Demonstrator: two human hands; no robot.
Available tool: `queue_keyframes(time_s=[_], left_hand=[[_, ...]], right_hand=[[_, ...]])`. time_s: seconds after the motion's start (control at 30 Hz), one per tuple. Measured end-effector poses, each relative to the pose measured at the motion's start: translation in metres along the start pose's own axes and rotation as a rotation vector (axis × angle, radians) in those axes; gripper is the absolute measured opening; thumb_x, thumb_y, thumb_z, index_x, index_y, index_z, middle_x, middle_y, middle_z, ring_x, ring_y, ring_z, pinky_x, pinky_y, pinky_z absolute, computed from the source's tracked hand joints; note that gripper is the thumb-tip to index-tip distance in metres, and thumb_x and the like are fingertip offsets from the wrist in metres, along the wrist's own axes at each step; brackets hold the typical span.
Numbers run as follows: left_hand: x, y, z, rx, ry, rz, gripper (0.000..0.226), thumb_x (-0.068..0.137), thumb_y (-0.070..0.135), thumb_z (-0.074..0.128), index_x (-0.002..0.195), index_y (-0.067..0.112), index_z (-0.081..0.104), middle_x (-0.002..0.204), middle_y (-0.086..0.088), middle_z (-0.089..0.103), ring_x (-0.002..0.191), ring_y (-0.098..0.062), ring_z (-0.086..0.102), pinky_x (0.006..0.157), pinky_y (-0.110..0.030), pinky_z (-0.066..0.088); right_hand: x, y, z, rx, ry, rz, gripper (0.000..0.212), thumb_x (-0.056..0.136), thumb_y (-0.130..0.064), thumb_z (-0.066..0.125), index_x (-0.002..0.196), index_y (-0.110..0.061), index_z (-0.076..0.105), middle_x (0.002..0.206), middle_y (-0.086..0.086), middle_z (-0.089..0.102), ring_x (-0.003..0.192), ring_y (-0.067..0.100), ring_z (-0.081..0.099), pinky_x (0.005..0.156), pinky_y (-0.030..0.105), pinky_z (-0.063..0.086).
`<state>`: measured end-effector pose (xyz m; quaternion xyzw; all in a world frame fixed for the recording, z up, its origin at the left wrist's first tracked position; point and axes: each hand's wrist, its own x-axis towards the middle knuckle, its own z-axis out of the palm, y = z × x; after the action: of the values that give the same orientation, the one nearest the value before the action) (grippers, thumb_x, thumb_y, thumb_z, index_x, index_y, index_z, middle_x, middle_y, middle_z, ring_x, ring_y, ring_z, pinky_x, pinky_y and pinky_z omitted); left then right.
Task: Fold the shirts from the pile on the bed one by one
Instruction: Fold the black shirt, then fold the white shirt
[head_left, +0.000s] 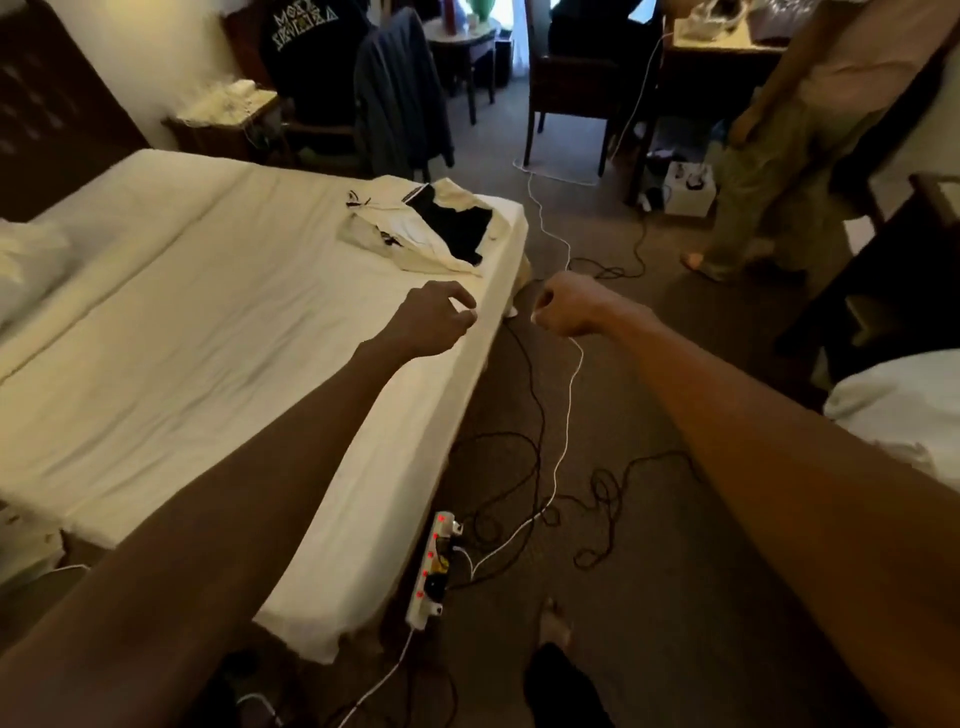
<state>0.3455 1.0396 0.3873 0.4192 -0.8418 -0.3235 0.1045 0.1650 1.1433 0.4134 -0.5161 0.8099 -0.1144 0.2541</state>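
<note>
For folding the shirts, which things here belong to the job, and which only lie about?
For the job: pile of shirts, bed, left hand, right hand.
Lying about: power strip, white cable, black cables, chair.

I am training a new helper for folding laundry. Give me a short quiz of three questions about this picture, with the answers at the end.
1. True or false: one hand grips a shirt.
2. Where does the power strip lie? A) in a drawer B) on the floor beside the bed C) on the bed
3. Which hand is over the bed?
Key: 1 false: both hands are apart from the pile of shirts. 2 B. 3 the left hand; the right hand is over the floor.
</note>
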Motion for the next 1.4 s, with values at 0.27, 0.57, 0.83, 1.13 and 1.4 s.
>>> queue_keyframes(time_s=[0.27, 0.57, 0.83, 1.13, 1.4], left_hand=[[0.192, -0.006, -0.022, -0.006, 0.147, -0.086, 0.016, 0.092, 0.032, 0.064, 0.104, 0.024, 0.069, 0.085, 0.001, 0.070, 0.089, -0.019, 0.068, 0.085, -0.034, 0.052], [0.380, -0.065, -0.052, -0.039, 0.130, -0.194, 0.018, 0.090, 0.029, 0.064, 0.106, 0.023, 0.069, 0.084, -0.003, 0.072, 0.082, -0.022, 0.069, 0.078, -0.036, 0.056], [0.578, -0.157, -0.093, -0.048, 0.102, -0.293, 0.018, 0.090, 0.030, 0.064, 0.105, 0.022, 0.069, 0.103, -0.010, 0.071, 0.089, -0.030, 0.068, 0.083, -0.047, 0.057], [0.727, -0.258, -0.114, -0.093, 0.061, -0.396, 0.006, 0.092, 0.033, 0.064, 0.098, 0.033, 0.063, 0.106, -0.005, 0.069, 0.070, -0.015, 0.065, 0.077, -0.042, 0.057], [0.868, -0.378, -0.114, -0.249, 0.157, -0.726, 0.018, 0.092, 0.029, 0.063, 0.106, 0.019, 0.069, 0.090, -0.005, 0.074, 0.075, -0.019, 0.068, 0.070, -0.034, 0.057]], right_hand=[[0.203, 0.005, -0.078, -0.102, -0.018, -0.018, 0.025, 0.087, -0.012, 0.065, 0.112, -0.010, 0.065, 0.110, 0.011, 0.067, 0.097, 0.027, 0.065, 0.087, 0.044, 0.057], [0.412, -0.016, -0.100, -0.050, -0.090, -0.139, 0.021, 0.093, -0.013, 0.059, 0.110, -0.003, 0.066, 0.104, 0.017, 0.070, 0.096, 0.033, 0.069, 0.084, 0.050, 0.058], [0.653, -0.035, -0.108, -0.046, -0.171, -0.084, 0.015, 0.089, -0.020, 0.060, 0.096, -0.010, 0.068, 0.095, 0.011, 0.071, 0.082, 0.029, 0.071, 0.079, 0.048, 0.060], [0.850, -0.076, -0.073, -0.261, -0.390, -0.168, 0.019, 0.090, -0.022, 0.060, 0.103, -0.009, 0.065, 0.100, 0.013, 0.067, 0.089, 0.031, 0.066, 0.083, 0.042, 0.057], [1.064, -0.126, -0.015, -0.416, -0.532, -0.324, 0.036, 0.098, -0.028, 0.053, 0.122, -0.003, 0.057, 0.110, 0.015, 0.062, 0.097, 0.033, 0.060, 0.080, 0.036, 0.048]])
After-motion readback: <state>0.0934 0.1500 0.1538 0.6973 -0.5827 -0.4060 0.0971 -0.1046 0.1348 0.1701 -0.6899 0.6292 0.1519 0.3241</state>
